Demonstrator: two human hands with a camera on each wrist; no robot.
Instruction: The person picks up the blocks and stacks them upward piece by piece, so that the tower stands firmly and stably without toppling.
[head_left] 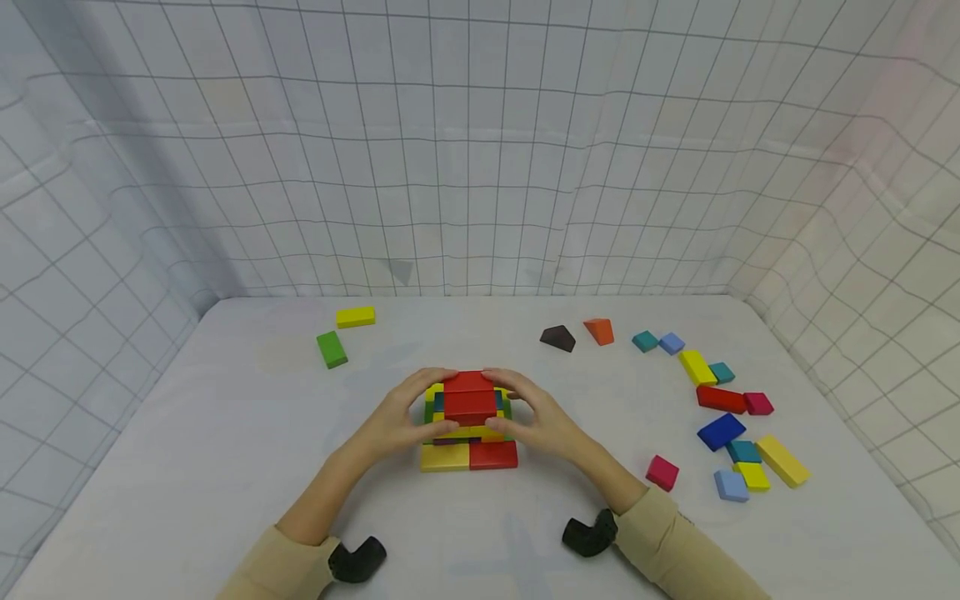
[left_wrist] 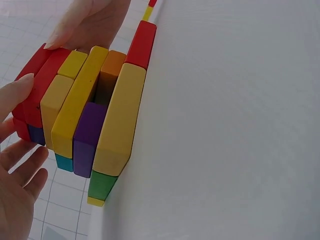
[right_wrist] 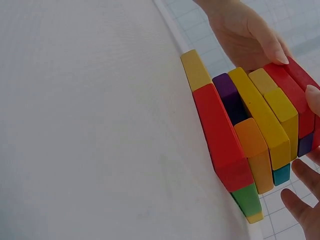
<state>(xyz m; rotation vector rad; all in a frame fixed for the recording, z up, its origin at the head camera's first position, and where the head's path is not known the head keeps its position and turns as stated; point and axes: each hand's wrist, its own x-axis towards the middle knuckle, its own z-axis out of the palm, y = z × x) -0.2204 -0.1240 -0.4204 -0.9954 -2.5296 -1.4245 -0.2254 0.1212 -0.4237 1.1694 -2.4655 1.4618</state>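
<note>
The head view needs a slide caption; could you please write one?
Left hand and right hand hold red blocks atop a colourful block stack; loose blocks lie scattered.

The top blocks [head_left: 470, 407] are red, the sleeves [head_left: 678, 542] beige, the backdrop [head_left: 487, 158] grey-gridded white.

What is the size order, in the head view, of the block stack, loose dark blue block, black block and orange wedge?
Block stack
Dark blue block
Black block and orange wedge: too alike to rank
</note>
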